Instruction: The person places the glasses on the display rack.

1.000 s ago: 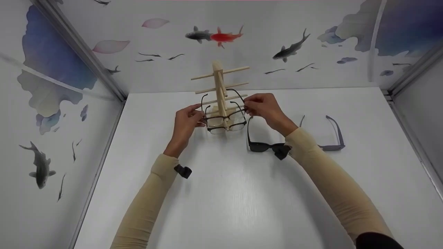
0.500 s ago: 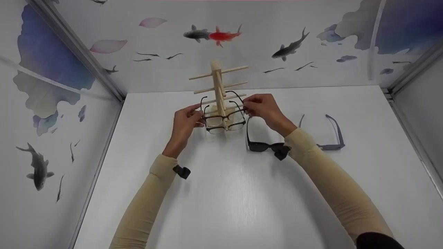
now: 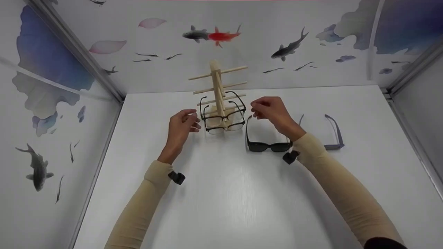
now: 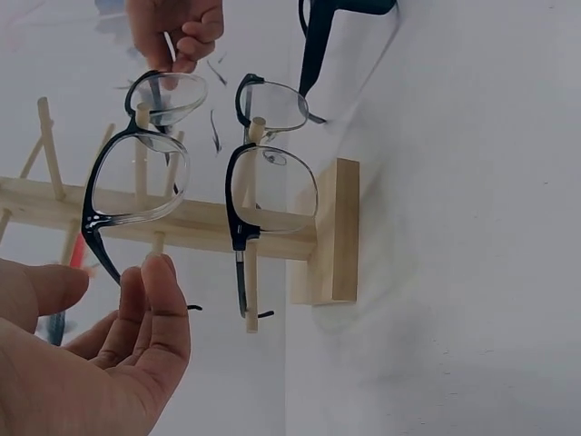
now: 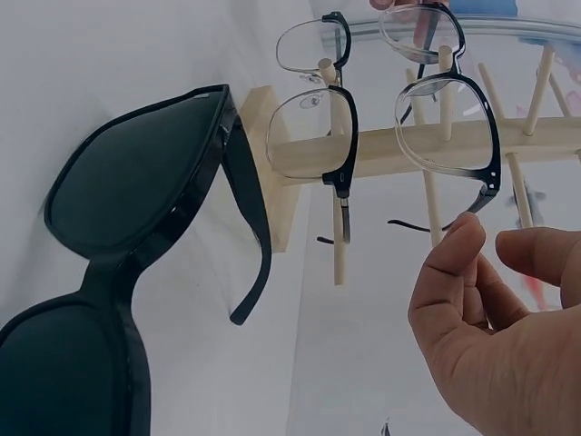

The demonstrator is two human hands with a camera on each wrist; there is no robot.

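Note:
A wooden eyewear stand with crosswise pegs rises at the back of the table. Two pairs of dark-topped eyeglasses with clear lenses hang on its lower pegs, the upper eyeglasses just above the lower eyeglasses. My left hand is held left of the stand, fingers loosely bent and holding nothing. On the other side my right hand hovers beside the upper pair's temple, thumb and fingers apart in the right wrist view. Black sunglasses lie below the right hand, temples pointing back.
Grey-purple glasses lie farther right, partly hidden behind the right forearm. The white table is bordered by a left wall panel and a back wall printed with fish.
Both hands have let go of the upper eyeglasses and drawn outward, left hand to the left, right hand to the right. The eyeglasses stay on the stand, and more of the sunglasses shows.

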